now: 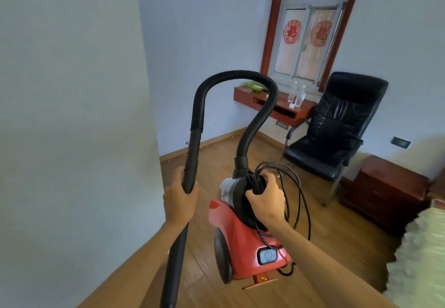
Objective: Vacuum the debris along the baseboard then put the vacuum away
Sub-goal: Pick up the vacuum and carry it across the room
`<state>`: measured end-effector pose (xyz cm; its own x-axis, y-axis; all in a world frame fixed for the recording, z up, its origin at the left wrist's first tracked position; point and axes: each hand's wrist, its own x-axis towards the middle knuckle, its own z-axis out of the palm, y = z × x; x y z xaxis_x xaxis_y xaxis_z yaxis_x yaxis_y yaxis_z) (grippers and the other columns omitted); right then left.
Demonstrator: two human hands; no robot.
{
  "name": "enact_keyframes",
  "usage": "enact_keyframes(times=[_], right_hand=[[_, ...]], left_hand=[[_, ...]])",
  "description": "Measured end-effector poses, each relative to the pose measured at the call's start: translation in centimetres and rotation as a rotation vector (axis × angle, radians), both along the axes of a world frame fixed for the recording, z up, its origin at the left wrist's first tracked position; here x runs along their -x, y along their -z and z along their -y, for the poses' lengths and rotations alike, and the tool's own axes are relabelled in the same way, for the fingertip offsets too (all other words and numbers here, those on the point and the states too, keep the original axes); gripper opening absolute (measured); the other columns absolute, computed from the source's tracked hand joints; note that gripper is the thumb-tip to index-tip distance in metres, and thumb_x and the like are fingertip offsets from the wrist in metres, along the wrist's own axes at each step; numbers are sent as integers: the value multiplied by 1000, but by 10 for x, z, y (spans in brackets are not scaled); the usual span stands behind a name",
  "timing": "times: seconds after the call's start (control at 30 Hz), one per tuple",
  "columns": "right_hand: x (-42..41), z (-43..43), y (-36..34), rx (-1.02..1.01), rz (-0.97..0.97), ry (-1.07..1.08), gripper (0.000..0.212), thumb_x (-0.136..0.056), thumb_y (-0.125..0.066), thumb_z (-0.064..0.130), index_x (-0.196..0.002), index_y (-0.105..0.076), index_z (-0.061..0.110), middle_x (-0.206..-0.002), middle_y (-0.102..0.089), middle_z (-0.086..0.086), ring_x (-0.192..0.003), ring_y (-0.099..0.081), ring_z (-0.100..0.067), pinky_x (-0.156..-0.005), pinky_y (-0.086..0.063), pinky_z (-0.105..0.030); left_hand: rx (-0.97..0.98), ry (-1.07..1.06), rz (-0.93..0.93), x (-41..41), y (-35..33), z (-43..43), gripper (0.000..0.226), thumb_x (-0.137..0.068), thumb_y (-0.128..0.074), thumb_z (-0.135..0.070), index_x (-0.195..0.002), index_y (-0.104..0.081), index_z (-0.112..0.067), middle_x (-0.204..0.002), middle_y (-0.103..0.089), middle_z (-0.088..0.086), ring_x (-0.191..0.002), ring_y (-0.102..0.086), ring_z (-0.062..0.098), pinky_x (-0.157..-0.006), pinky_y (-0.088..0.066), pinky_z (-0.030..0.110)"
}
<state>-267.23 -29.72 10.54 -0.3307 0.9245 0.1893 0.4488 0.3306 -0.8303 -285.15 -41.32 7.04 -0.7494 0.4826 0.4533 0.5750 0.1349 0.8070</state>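
Your vacuum (243, 242) is a red canister with a grey-and-black top, a black side wheel and a grey power button at its rear; it appears lifted off the wooden floor (313, 259). From its front a black ribbed hose (231, 78) arches up and over to the rigid black wand (190, 163) left of the vacuum. Your left hand (180, 199) is wrapped closed around that wand. Your right hand (267, 199) is clamped over the vacuum's top handle, fingers curled around it and the looped black cord (298, 187). Specks of debris (173, 159) lie beyond the vacuum along the baseboard (216, 140).
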Motion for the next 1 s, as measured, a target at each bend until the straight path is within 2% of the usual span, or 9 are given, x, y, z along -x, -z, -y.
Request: enact_keyframes(times=[0.13, 0.2, 0.27, 0.43, 0.53, 0.63, 0.8, 0.9, 1.0], right_hand=[[7, -69, 1, -9, 15, 27, 56, -79, -71, 18, -129, -46, 22, -93, -62, 7, -90, -67, -19, -77, -59, -36], [9, -102, 0, -14, 18, 28, 55, -79, -71, 18, -129, -47, 22, -96, -63, 6, -90, -67, -19, -74, -57, -31], [12, -134, -1, -30, 23, 28, 56, -80, -70, 17, -130, -47, 22, -98, -65, 5, -83, -63, -13, -68, -52, -23], [15, -204, -3, -39, 21, 64, 58, -80, -70, 16, -132, -45, 24, -96, -66, 5, -68, -54, -5, -60, -47, -17], [20, -245, -2, -29, 10, 81, 59, -80, -70, 15, -134, -45, 24, -102, -69, 2, -68, -54, -1, -56, -43, -10], [27, -284, 3, -28, 8, 101, 60, -81, -70, 15, -135, -46, 22, -105, -70, 2, -68, -54, 2, -54, -40, -6], [45, -356, 18, 3, 14, 140, 60, -80, -70, 19, -135, -46, 22, -99, -67, 6, -68, -54, 0, -55, -42, -8], [59, -403, 27, 16, 26, 160, 61, -80, -71, 19, -136, -46, 22, -99, -68, 5, -65, -53, -1, -56, -45, -11], [77, -450, 32, 34, 53, 175, 62, -80, -70, 19, -137, -45, 22, -104, -70, 1, -70, -58, -5, -62, -52, -19]], left_hand=[[5, 60, 23, 8, 0, -78, 40, -90, -69, -22, -126, -50, -22, -80, -63, -4, -53, -61, 10, -45, -51, 17], [7, 82, 28, 11, 0, -116, 42, -90, -69, -23, -127, -50, -21, -83, -65, 0, -54, -62, 11, -46, -52, 19], [0, 103, 37, 16, -2, -151, 44, -90, -69, -24, -129, -49, -20, -86, -65, 0, -56, -63, 11, -48, -54, 22], [-29, 129, 77, 27, -11, -227, 41, -91, -68, -21, -128, -50, -19, -85, -65, 0, -56, -62, 11, -46, -50, 15], [-45, 134, 88, 32, -16, -269, 40, -90, -68, -17, -126, -52, -16, -87, -63, -4, -60, -62, 8, -49, -48, 8], [-32, 146, 61, 40, -13, -312, 39, -90, -69, -18, -125, -52, -17, -86, -61, -8, -61, -62, 5, -52, -49, 8], [11, 156, 52, 62, 4, -394, 46, -90, -69, -25, -131, -48, -19, -91, -64, -5, -65, -65, 9, -58, -56, 21], [27, 166, 41, 74, 12, -446, 42, -90, -70, -22, -127, -51, -18, -84, -62, -9, -61, -61, 3, -52, -47, 9], [70, 176, 15, 92, 20, -498, 41, -89, -70, -23, -125, -52, -16, -82, -64, -5, -58, -59, 1, -49, -42, 9]])
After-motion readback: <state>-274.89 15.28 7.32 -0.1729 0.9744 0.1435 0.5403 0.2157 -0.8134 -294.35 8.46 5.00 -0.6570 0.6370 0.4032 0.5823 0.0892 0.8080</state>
